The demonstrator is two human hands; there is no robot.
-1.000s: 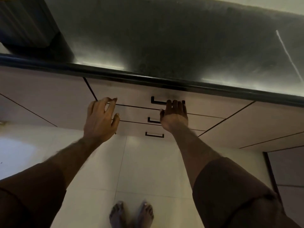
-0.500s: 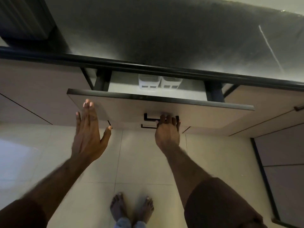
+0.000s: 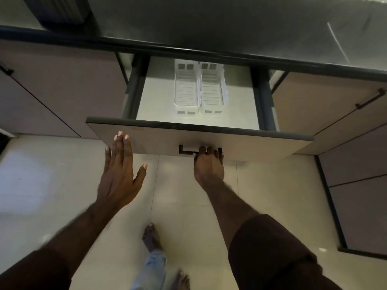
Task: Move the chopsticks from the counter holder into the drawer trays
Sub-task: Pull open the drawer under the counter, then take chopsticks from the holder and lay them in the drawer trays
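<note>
Drawer (image 3: pixel 240 143) now pulled far out vs 0.5 s ago; two white trays (image 3: pixel 185 91) fully in view, side by side, touching. Right hand (image 3: pixel 209 164) grip curled on black handle (image 3: pixel 184 150). Left hand (image 3: pixel 120 172) flat, fingers spread, holding nothing, by drawer front's left edge. Chopsticks not visible. No readable writing. Dark surface (image 3: pixel 209 24) above.

The drawer (image 3: pixel 146 141) stands pulled out, its pale floor holding two white slatted trays (image 3: pixel 186 91) side by side, touching, both empty.
</note>
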